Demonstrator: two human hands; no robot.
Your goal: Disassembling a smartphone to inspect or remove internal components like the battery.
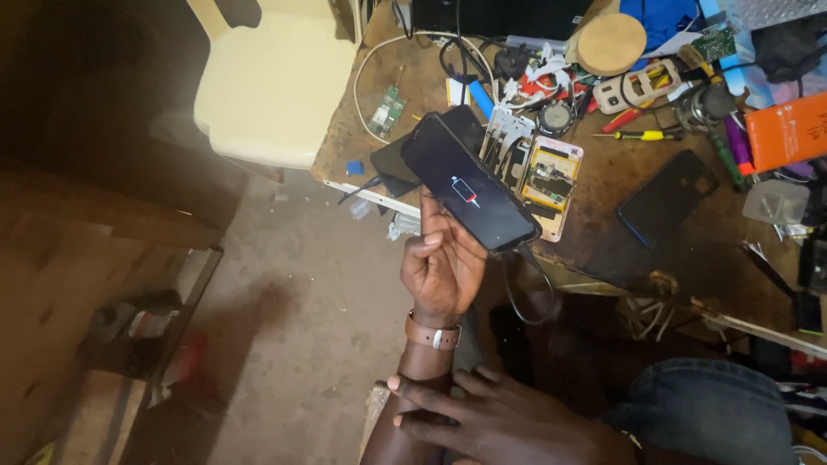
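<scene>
My left hand (441,267) is raised, palm toward me, gripping a black smartphone (469,182) by its lower end. The phone's screen shows a low-battery charging symbol. A black cable (530,288) plugs into its bottom end and loops down below the bench edge. A brown strap with a metal buckle (431,334) circles my left wrist. My right hand (491,418) lies flat across my left forearm, fingers spread and pointing left, holding nothing.
The wooden workbench (603,232) carries an opened phone with a pink frame (551,185), a black phone lying flat (666,207), a yellow-handled screwdriver (642,135), a green circuit board (388,109), an orange box (788,129) and tangled cables. A cream plastic chair (271,86) stands at its left.
</scene>
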